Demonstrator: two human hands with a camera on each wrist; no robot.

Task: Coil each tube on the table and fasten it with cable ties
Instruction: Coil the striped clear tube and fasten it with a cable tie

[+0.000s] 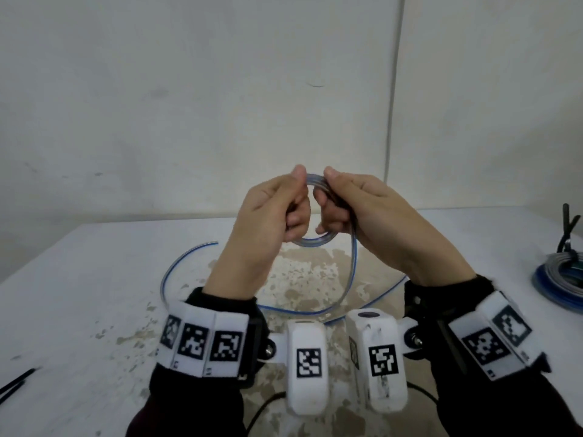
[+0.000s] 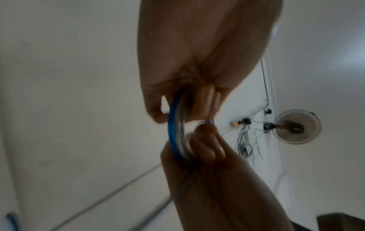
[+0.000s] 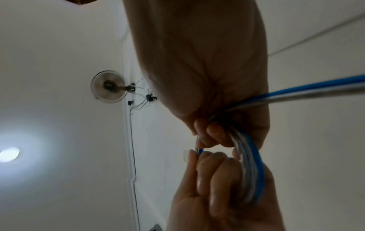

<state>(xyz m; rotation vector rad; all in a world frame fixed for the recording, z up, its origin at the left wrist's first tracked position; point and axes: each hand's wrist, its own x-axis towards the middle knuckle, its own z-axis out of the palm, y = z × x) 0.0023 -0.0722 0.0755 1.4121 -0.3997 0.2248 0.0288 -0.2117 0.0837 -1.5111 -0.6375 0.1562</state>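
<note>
Both hands are raised above the table (image 1: 94,279), facing each other, with a small coil of clear, blue-striped tube (image 1: 315,241) held between them. The left hand (image 1: 268,216) grips the left side of the coil, fingers curled round the bundled loops and thumb pressed on top. The right hand (image 1: 356,206) grips the right side in the same manner, fingers wrapped round the loops.

From the coil, the loose remainder of the tube hangs down to the table, runs below the wrists and curves away to the left of the coil, where its free end rests on the surface.

To the right of the coil, at the table's edge, lies a finished coil (image 1: 561,279) of blue and grey tube, with a black cable tie (image 1: 568,228) standing up from it. To the lower left of the coil, black strips (image 1: 15,383) lie on the table; these are probably spare cable ties, though the view there is too partial to confirm.
</note>
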